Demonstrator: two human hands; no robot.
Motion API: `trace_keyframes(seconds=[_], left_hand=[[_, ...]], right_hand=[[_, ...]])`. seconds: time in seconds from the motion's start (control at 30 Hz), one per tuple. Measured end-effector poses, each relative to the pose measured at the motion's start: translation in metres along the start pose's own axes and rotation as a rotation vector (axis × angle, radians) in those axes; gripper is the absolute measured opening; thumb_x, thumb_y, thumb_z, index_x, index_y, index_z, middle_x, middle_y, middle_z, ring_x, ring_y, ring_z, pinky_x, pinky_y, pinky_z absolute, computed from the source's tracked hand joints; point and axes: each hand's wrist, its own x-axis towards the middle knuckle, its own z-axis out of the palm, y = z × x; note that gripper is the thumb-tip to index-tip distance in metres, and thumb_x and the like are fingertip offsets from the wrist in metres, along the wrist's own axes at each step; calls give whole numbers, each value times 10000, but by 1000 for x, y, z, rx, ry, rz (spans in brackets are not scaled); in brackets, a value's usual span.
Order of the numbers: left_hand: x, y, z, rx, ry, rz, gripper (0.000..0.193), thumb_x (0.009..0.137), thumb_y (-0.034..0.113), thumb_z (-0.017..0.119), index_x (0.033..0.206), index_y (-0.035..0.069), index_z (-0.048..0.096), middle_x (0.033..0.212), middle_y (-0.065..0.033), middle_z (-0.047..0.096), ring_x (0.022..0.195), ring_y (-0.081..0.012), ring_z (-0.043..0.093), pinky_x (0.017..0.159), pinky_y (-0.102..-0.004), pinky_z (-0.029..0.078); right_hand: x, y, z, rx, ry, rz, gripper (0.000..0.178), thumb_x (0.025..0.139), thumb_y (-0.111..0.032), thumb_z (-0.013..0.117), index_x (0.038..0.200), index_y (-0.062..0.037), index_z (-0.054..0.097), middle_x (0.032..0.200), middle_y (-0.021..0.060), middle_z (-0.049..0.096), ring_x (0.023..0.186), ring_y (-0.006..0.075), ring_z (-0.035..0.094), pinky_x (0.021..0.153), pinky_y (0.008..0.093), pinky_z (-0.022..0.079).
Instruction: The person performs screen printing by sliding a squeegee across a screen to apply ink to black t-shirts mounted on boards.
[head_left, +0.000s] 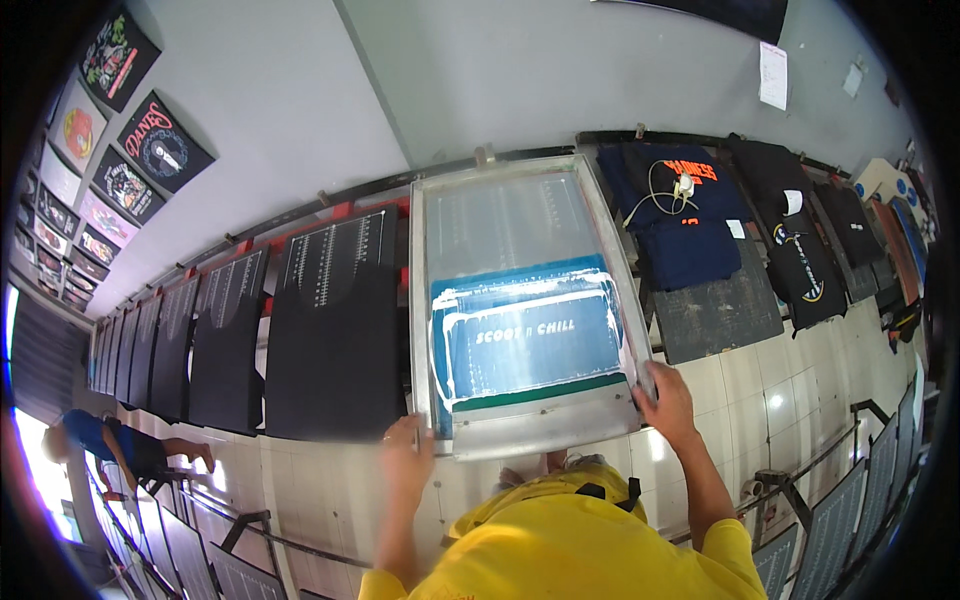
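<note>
In front of me lies a screen printing frame (622, 268) with a metal rim, over one of the pallets in the row. Its mesh has a blue stencil area (500, 365) with white lettering and smears of white ink around it. A wide metal squeegee (545, 422) with a green blade rests across the frame's near end. My right hand (668, 402) is closed round the frame's near right corner. At the near left corner, my left hand (406, 455) grips the rim; it is slightly smeared by motion. What lies under the screen is mostly hidden.
Black pallets (335, 350) with white ruler marks run off to the left on a red rail. To the right, folded navy shirts (695, 255) with a cable on top and black shirts (800, 270) lie on boards. Another person (120, 445) is at the far left. More boards (840, 510) stand behind.
</note>
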Motion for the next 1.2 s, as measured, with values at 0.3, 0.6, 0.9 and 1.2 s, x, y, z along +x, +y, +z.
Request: trace_keyframes(seconds=[0.3, 0.6, 0.9, 1.2], left_hand=[[-4, 33, -1, 291, -356, 596, 552, 760, 128, 714, 1297, 56, 609, 1422, -147, 538, 1326, -323, 500, 1124, -492, 369], [45, 38, 33, 296, -311, 439, 296, 668, 42, 685, 957, 53, 623, 983, -100, 645, 864, -287, 674, 733, -389, 587], [5, 26, 43, 258, -164, 488, 377, 662, 1, 667, 1035, 53, 668, 1168, -103, 702, 1078, -265, 693, 842, -363, 590], [106, 22, 56, 238, -181, 530, 381, 649, -12, 663, 1025, 51, 668, 1055, -103, 709, 852, -265, 719, 751, -369, 593]], right_hand=[[-3, -30, -23, -250, -419, -467, 748, 675, -203, 803, 1360, -78, 527, 1348, 156, 559, 1263, 335, 519, 1076, 440, 420], [39, -47, -7, -290, -248, -433, 275, 659, -126, 741, 899, -35, 642, 957, 120, 628, 947, 299, 612, 839, 424, 483], [-6, -43, 4, -218, -152, -457, 245, 706, -87, 660, 933, -7, 614, 984, 139, 622, 974, 308, 608, 841, 413, 525], [86, -28, 32, -289, -158, -412, 212, 696, -53, 674, 895, -5, 622, 952, 133, 647, 921, 309, 632, 808, 401, 548]])
